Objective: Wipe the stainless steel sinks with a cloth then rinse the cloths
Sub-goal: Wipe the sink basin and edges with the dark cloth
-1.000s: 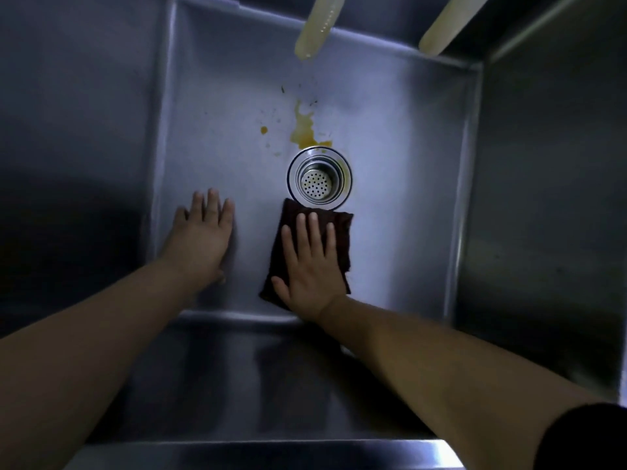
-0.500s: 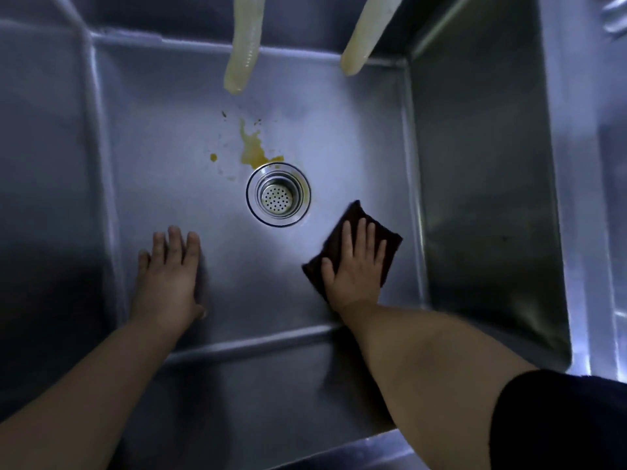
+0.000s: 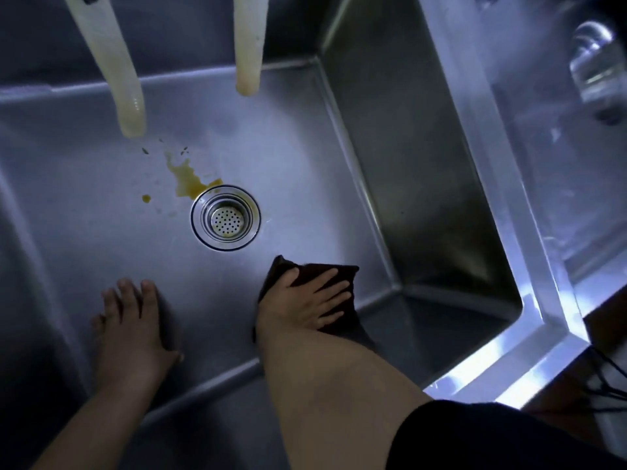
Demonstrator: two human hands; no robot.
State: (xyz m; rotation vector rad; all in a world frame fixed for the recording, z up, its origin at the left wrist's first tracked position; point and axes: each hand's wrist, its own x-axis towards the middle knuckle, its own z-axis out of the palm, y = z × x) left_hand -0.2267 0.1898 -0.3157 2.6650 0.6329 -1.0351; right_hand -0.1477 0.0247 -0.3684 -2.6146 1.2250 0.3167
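Observation:
I look down into a deep stainless steel sink (image 3: 305,157). My right hand (image 3: 302,300) lies flat on a dark brown cloth (image 3: 342,271), pressing it onto the sink floor near the front right corner. My left hand (image 3: 132,323) rests flat and empty on the sink floor at the front left, fingers together. A round drain strainer (image 3: 225,217) sits in the middle of the floor. A yellow-brown stain (image 3: 186,181) spreads just behind and left of the drain, untouched by the cloth.
Two pale hoses (image 3: 115,62) (image 3: 249,42) hang down over the back of the sink. The sink's bright rim (image 3: 529,300) runs along the right side, with a second basin (image 3: 556,184) beyond it. Dark cables (image 3: 607,378) lie at the far right.
My right hand slid the cloth from just below the drain rightwards to the front right corner, fingers now pointing right. The left hand stayed flat in place. The view shifted right.

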